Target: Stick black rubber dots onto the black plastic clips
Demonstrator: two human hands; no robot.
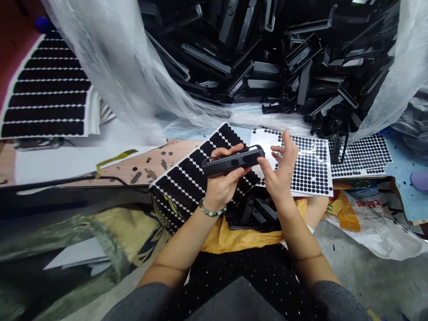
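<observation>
In the head view, the person holds both bare hands up above the lap. The left hand is closed around a black piece with a carbon-like pattern, and its fingers wrap the piece firmly. The piece lies inside these fingers, and its long axis runs almost level across the view, rising a little to the right. Its right end sticks out toward the right hand, which is open, with fingers spread and released. This hand is just beside that end, but I cannot tell if the thumb touches it. So the left hand is the nearer one, and the right fingers are to the right of the piece.

Under the fingers of the left hand lies a sheet of black strips, and under the right fingers lies a sheet of black dots. Below the hands, more black parts rest on a yellow cloth. Ahead of the fingers, a plastic liner holds a big heap of black parts. Left of the fingers is the wooden desk.
</observation>
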